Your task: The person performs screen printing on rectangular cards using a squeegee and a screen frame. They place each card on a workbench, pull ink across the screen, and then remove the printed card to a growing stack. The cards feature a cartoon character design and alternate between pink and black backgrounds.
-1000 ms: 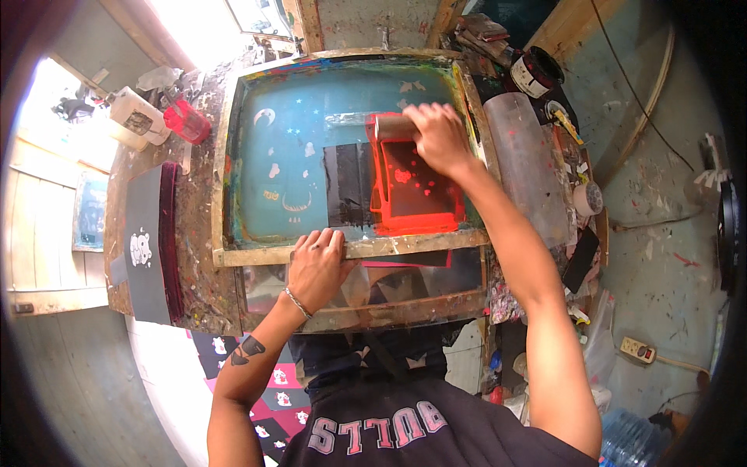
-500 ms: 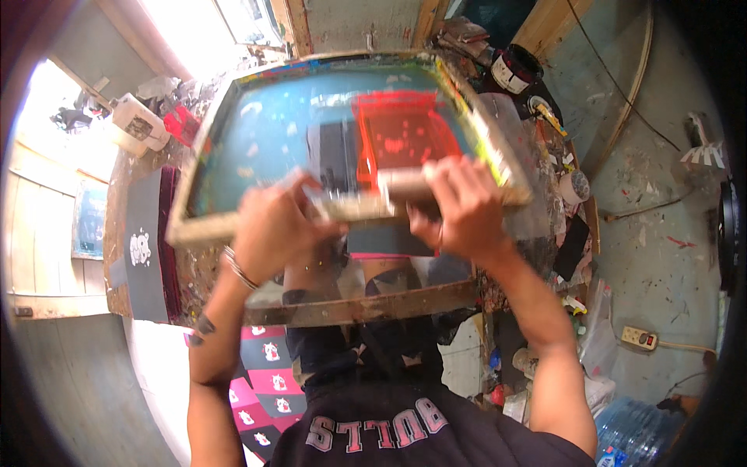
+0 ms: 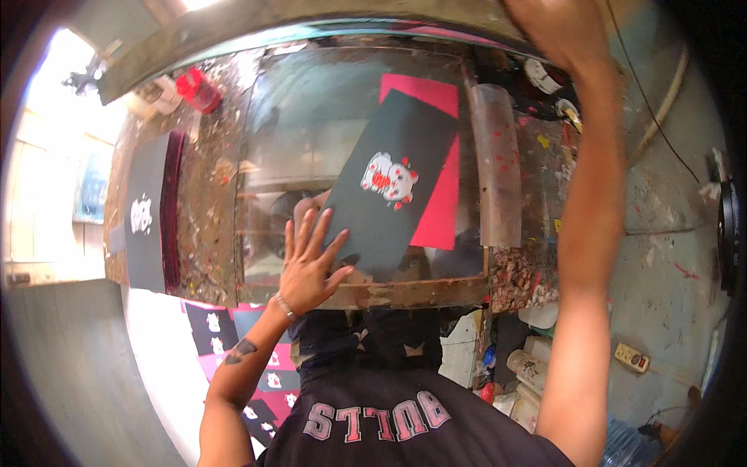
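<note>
My left hand [image 3: 307,265] lies open with its fingers spread, the tips on the lower left part of a dark grey card [image 3: 366,226]. That card sits tilted and bears a printed cat figure [image 3: 391,180] in white with red patches. Under it a pink card [image 3: 437,226] shows at the top and right. Both rest on a glass plate [image 3: 284,101]. High at the upper right, my right hand [image 3: 564,35] grips the raised screen printing frame [image 3: 311,22], whose wooden edge spans the top of the view; its fingertips are partly cut off.
On the left stands a stack of dark cards [image 3: 148,249] beside a red container [image 3: 198,90]. Right of the glass lies a clear plastic sheet [image 3: 500,167] with red spots. Paint tubs [image 3: 542,76] stand at the back right. Printed cards [image 3: 214,323] lie below the table's left edge.
The screen frame has swung up, uncovering the cards on the glass. My right hand has risen with it, and the squeegee is out of sight. My left hand has dropped onto the grey card.
</note>
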The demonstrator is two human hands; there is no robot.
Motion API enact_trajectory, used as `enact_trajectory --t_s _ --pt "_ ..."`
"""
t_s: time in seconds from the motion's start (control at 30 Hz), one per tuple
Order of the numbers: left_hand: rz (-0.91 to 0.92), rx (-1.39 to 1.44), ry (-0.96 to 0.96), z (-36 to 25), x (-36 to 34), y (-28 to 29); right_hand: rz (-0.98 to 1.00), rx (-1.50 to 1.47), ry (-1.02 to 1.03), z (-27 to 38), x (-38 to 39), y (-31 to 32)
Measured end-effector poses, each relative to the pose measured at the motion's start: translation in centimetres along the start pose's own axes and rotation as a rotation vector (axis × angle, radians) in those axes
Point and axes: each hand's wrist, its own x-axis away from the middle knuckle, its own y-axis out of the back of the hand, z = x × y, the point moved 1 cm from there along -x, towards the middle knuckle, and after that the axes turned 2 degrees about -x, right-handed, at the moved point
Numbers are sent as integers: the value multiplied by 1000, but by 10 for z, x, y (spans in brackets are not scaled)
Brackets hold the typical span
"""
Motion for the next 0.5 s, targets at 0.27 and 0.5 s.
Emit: enact_trajectory --t_s 0.27,0.5 --pt "-639 744 1145 6 167 -19 192 104 41 -95 -25 14" --pt "-451 1523 956 29 181 -23 227 -61 67 -126 -29 -18"
